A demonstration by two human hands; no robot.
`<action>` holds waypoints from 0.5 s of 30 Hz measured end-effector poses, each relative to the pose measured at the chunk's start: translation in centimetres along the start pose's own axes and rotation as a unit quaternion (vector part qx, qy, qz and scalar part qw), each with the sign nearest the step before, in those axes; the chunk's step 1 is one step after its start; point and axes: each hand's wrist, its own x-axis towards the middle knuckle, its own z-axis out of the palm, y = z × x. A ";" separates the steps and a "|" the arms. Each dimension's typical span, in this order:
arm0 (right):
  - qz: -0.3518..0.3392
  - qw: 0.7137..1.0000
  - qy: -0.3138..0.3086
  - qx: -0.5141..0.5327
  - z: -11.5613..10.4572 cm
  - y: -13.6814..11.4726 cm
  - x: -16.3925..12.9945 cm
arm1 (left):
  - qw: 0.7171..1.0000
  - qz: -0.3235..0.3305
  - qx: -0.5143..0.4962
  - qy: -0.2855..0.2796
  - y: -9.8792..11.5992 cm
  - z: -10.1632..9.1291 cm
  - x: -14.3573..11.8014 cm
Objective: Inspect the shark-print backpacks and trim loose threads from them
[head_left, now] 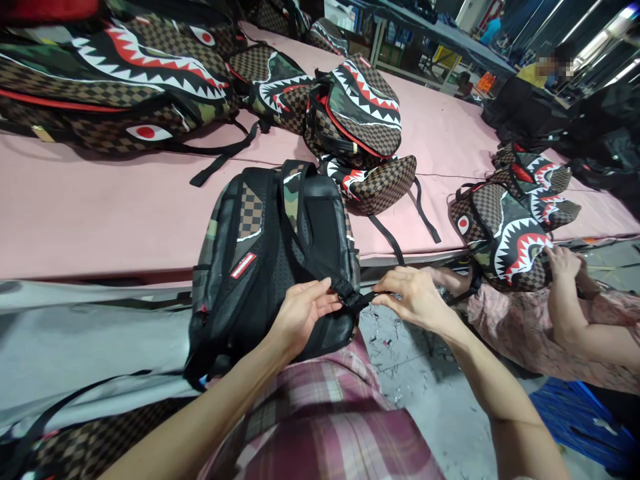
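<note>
A black backpack with camouflage and brown check patches leans on the table edge at my lap, its back panel and shoulder straps facing me. My left hand grips one shoulder strap near its black buckle, at the bag's lower right. Just right of it, my right hand pinches the black webbing that comes out of the buckle. The webbing runs between both hands. What lies under my left fingers is partly hidden.
Shark-mouth backpacks lie along the pink table. At right a co-worker's hands hold a similar backpack. Another checked bag sits low at left. A blue crate stands on the floor at lower right.
</note>
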 end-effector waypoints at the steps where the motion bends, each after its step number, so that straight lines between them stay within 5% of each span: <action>1: -0.008 1.000 -0.006 -0.007 0.0 0.0 0.1 | 1.000 0.000 0.001 -0.001 0.0 0.0 0.0; 5: -0.018 0.999 -0.008 0.031 0.1 0.0 0.4 | 1.000 -0.001 0.008 -0.017 -0.1 -0.1 0.0; 9: 0.036 0.985 0.078 0.153 1.3 -0.3 0.5 | 1.000 -0.013 0.004 -0.024 -0.3 -0.3 0.1; 15: -0.006 0.993 0.077 0.092 4.3 -1.3 1.0 | 0.999 -0.021 -0.002 -0.050 -0.6 -0.4 0.3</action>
